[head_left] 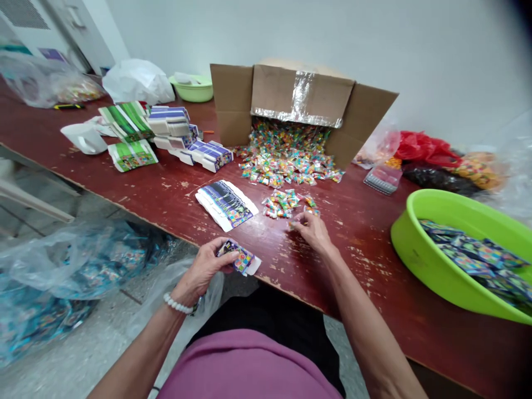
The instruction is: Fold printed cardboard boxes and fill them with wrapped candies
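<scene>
My left hand (211,259) is closed around a small printed candy box (238,256) with a white flap sticking out at its lower right, just over the table's front edge. My right hand (311,230) is at the table top, thumb and fingertips pinched together on a small wrapped candy (293,225). Right beyond those fingers lies a small group of wrapped candies (282,204). Left of it, a stack of flattened purple-printed boxes (227,204) rests on the red table (349,221).
An open cardboard box (233,105) spills a heap of wrapped candies (286,163). Bundles of flat cartons (133,155) stand left, near a white mug (85,138). At right, a green basin (419,266) holds many filled packs. Plastic bags (83,271) lie on the floor at left.
</scene>
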`<state>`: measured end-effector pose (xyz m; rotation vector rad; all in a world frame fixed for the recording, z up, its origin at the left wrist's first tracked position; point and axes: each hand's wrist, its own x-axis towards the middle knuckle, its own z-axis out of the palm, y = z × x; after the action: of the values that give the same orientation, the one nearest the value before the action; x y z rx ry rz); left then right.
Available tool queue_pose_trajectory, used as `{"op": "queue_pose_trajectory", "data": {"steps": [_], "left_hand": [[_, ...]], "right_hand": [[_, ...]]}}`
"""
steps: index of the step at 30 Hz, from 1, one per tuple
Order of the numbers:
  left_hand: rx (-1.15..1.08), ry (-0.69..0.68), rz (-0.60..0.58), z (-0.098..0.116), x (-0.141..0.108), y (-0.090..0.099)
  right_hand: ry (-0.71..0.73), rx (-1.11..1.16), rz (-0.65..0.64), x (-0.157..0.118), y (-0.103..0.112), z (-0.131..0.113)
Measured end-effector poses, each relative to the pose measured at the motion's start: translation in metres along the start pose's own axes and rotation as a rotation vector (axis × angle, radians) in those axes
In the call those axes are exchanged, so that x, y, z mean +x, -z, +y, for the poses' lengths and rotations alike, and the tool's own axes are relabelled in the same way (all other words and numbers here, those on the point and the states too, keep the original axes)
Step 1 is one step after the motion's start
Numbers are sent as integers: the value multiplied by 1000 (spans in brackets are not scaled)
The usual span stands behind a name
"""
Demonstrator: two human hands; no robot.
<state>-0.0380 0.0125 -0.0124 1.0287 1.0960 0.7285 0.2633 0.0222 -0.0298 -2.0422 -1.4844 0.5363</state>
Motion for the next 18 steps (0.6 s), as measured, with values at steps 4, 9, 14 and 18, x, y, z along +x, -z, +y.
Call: {"op": "queue_pose_trajectory", "data": {"steps": [4,9,14,18], "left_hand": [[-201,5,79,2,0,-4],[-343,74,-58,-2,-11,-17],[-309,137,-414,-13,-21,-30],[-191,118,-539,-19,-22,-35]], "right_hand": [[-24,691,-56,-51,-10,-25],[-14,883,-82,-92,-31,-50],[94,679,-64,-93,-19,-56],[201,544,-163,-90,-2,-55]]}}
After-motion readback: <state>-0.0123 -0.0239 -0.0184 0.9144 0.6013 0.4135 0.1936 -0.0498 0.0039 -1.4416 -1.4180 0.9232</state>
